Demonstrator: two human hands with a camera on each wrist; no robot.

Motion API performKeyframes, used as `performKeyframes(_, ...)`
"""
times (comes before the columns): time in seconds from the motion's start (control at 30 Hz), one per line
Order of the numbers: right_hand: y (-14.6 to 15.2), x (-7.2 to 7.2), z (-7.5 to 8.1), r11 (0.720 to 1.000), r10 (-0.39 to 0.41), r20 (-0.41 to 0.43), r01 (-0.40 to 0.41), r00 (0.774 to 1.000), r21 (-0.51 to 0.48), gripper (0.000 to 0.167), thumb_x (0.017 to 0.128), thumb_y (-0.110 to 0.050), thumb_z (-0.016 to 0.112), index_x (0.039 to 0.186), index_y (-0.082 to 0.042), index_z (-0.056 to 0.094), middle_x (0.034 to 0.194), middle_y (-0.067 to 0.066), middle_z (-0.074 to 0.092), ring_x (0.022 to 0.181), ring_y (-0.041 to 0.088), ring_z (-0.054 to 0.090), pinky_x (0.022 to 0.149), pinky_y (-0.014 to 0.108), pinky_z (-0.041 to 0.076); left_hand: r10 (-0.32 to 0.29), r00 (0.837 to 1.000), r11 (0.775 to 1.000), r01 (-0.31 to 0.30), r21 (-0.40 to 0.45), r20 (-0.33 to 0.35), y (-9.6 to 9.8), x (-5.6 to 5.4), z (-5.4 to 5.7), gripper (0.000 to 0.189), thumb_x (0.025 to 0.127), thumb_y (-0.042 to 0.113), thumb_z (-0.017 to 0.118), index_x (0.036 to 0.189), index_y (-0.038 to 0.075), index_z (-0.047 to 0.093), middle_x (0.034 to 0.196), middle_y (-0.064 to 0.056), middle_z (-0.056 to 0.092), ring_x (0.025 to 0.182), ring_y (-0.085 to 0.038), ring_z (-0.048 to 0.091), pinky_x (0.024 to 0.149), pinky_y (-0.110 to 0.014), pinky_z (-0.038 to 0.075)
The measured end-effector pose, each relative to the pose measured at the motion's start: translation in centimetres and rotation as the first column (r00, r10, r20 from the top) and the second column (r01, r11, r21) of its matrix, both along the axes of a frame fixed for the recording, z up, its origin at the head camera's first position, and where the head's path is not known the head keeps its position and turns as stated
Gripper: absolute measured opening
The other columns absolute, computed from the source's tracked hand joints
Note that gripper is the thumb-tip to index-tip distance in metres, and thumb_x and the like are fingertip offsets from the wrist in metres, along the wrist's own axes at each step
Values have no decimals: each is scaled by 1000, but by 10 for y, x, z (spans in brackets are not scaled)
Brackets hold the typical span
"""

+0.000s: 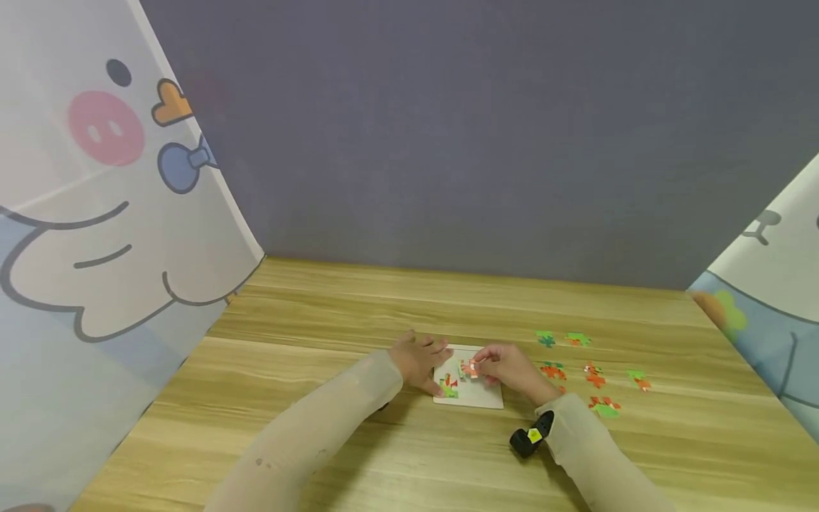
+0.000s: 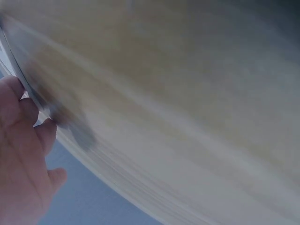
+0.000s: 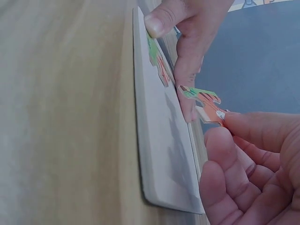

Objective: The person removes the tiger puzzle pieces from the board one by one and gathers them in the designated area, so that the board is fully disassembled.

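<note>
A white puzzle board point(image 1: 480, 397) lies on the wooden table. One jigsaw piece point(image 1: 449, 387), green and orange, sits in its near left corner. Along the board's left side my left hand point(image 1: 419, 361) spreads its fingers; in the right wrist view its thumb point(image 3: 161, 23) touches the board's corner beside that piece. Between thumb and fingertips my right hand point(image 1: 510, 370) pinches another jigsaw piece point(image 3: 205, 101), orange, green and white, held tilted over the board. The left wrist view shows only part of the left hand point(image 2: 23, 145) at the board's edge.
Several loose jigsaw pieces lie to the right, among them a green one point(image 1: 545, 338), an orange one point(image 1: 595, 375) and an orange-green one point(image 1: 604, 406). A dark grey panel point(image 1: 473, 142) stands behind the table, with printed cloths point(image 1: 147, 242) at the sides.
</note>
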State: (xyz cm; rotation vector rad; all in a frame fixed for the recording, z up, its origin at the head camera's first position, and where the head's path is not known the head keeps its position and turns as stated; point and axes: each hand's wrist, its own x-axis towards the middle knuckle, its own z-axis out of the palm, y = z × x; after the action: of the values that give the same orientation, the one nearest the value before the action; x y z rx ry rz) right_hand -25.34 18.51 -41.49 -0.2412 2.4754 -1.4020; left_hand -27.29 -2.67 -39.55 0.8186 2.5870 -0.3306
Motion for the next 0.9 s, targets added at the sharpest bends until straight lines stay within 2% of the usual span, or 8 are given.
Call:
performKeyframes(0.23, -1, 2, -2, 1000, -8, 4, 8, 1000, 1, 17, 93, -4, 65, 103, 9, 71, 73, 0, 70, 59, 7, 60, 58, 23, 53, 11, 1000, 1000, -11, 4, 18, 1, 1, 2, 89, 91, 68, 57, 164, 33, 20, 171, 14, 12, 159, -11, 17, 130, -45, 12)
performKeyframes(0.4, 3, 5, -3, 1000, -17, 14, 17, 1000, -7, 17, 94, -3, 64, 103, 10, 70, 78, 2, 72, 62, 8, 62, 61, 24, 56, 12, 1000, 1000, -12, -5, 20, 1, 0, 0, 90, 90, 69, 57, 164, 34, 19, 171, 15, 11, 159, -11, 17, 131, -44, 11)
performKeyframes(0.53, 9, 8, 1, 1000, -30, 22, 31, 999, -1, 18, 94, -4, 64, 104, 10, 69, 80, 2, 72, 63, 9, 63, 62, 25, 56, 10, 1000, 1000, -10, -6, 12, 2, 2, 3, 89, 91, 68, 56, 164, 34, 19, 171, 15, 11, 159, -11, 17, 131, -44, 11)
performKeyframes(0.63, 20, 11, 3, 999, -25, 26, 26, 999, -21, 20, 94, -4, 63, 105, 12, 68, 81, 3, 71, 65, 9, 62, 62, 24, 55, 7, 1000, 1000, -7, -10, 6, 2, 4, 7, 89, 91, 67, 56, 164, 34, 19, 171, 16, 10, 159, -10, 17, 131, -43, 10)
performKeyframes(0.8, 46, 16, 3, 999, 3, 6, -2, 1000, -49, 22, 94, -8, 63, 106, 10, 68, 83, 4, 72, 65, 9, 63, 62, 23, 55, 2, 1000, 1000, -1, -23, 7, 2, 4, 6, 89, 91, 68, 55, 164, 34, 18, 171, 16, 9, 159, -9, 16, 131, -43, 10)
performKeyframes(0.9, 60, 17, 4, 1000, -4, -12, 3, 1000, -24, 23, 94, -10, 62, 106, 8, 69, 83, -1, 72, 64, 9, 62, 62, 24, 55, -1, 1000, 1000, 1, -24, 8, 1, 4, 5, 89, 91, 67, 55, 164, 34, 17, 171, 16, 9, 159, -9, 15, 131, -44, 10)
